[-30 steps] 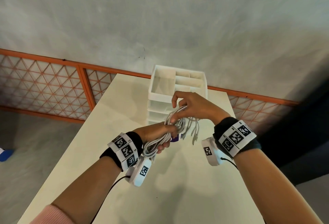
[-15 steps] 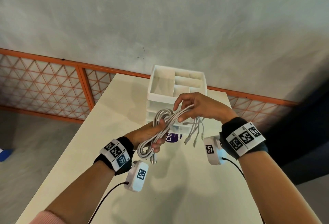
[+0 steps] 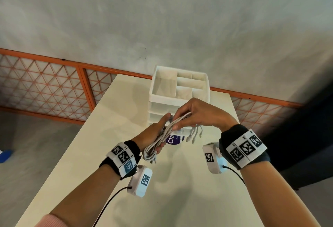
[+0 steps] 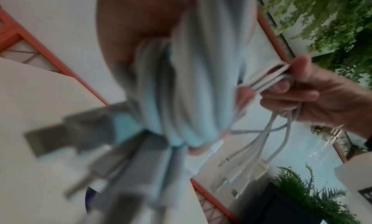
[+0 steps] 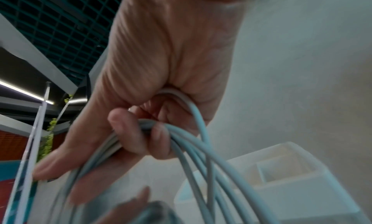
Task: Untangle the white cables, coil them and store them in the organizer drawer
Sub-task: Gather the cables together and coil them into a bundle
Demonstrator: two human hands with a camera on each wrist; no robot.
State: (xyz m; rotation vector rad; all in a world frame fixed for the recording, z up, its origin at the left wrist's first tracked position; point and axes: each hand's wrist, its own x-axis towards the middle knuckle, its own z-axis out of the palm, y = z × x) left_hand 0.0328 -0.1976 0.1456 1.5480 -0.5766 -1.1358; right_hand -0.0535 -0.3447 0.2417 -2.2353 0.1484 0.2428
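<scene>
A bundle of white cables (image 3: 162, 139) hangs in the air above the table, in front of the white organizer (image 3: 180, 89). My left hand (image 3: 155, 133) grips the looped part of the cables (image 4: 181, 87), with plug ends dangling below it. My right hand (image 3: 194, 115) pinches the upper strands (image 5: 181, 141) between thumb and fingers. Several loose connector ends (image 3: 193, 135) hang under the right hand. The organizer's top tray is open, with empty compartments; its drawers sit behind my hands and are partly hidden.
The beige table (image 3: 180, 199) stretches toward me. A white item with a purple label (image 3: 173, 139) lies on it behind the cables. An orange lattice railing (image 3: 45, 89) runs behind the table, under a grey wall.
The cable bundle has been drawn tighter and straighter between my hands. My left hand has slid up along the loops, and my right hand has come closer to it.
</scene>
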